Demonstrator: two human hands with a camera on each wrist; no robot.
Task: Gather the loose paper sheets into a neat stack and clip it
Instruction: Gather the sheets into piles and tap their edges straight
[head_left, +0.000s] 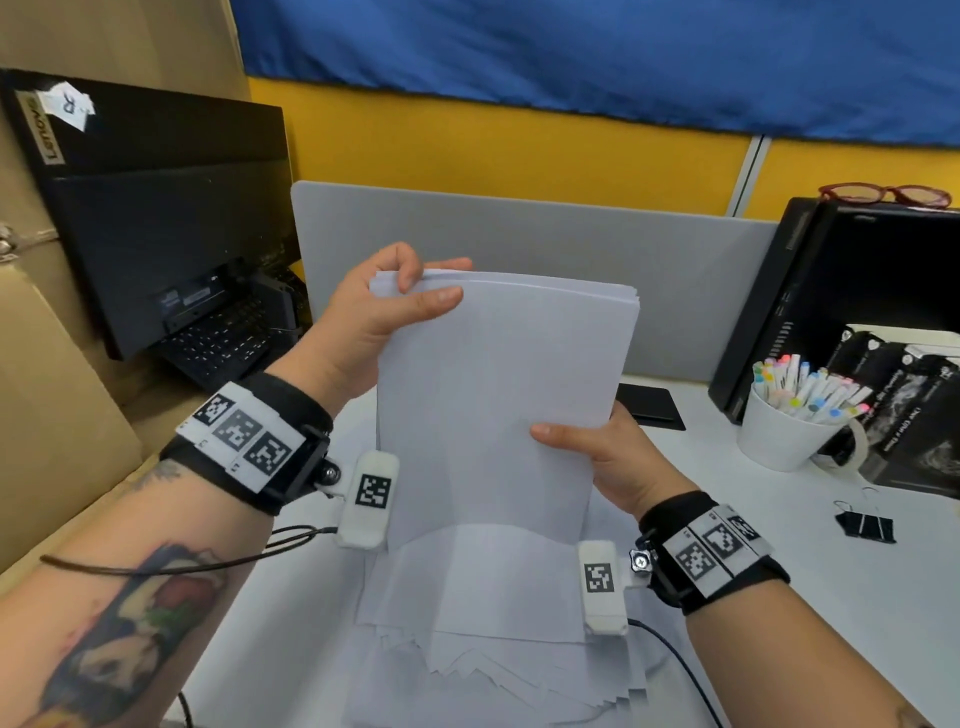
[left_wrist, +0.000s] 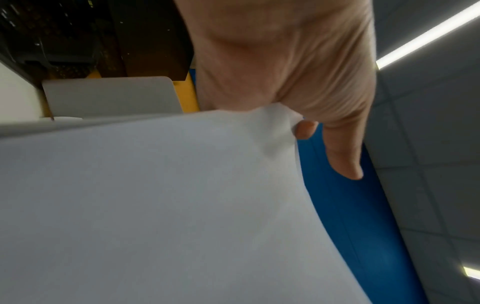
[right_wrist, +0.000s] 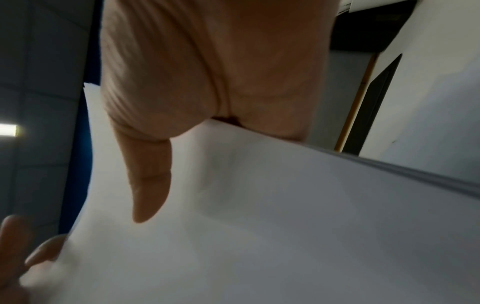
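Stack of paper sheets (head_left: 498, 395) held upright above the desk (head_left: 779, 545), lower edge hidden behind more loose sheets (head_left: 493, 649) lying fanned and ragged below. Top edge fairly even, though the upper right corner shows several sheets stepped out of line. Pinched at the upper left corner by the left hand (head_left: 374, 317), thumb across the front face and fingers curled behind; in the left wrist view that corner is buckled under the grip. Gripped at the right edge, lower down, by the right hand (head_left: 608, 462), thumb flat on the front and fingers wrapped behind.

Black binder clip (head_left: 865, 525) lying on the desk well to the right, untouched. Further out, a white cup of markers (head_left: 795, 415), a dark phone (head_left: 649, 408) behind the stack, a monitor (head_left: 156, 218) at left and a grey divider panel (head_left: 519, 228) at the back.

Likely risks from here: only part of the pile gathered, so clipping now would leave sheets behind. Freeing the right hand to reach for the clip would leave one corner pinch carrying the whole stack, inviting sag, fanning or slipped inner sheets. Hard pinching may crease that corner. Clipping over the stepped corner would lock the misalignment in.
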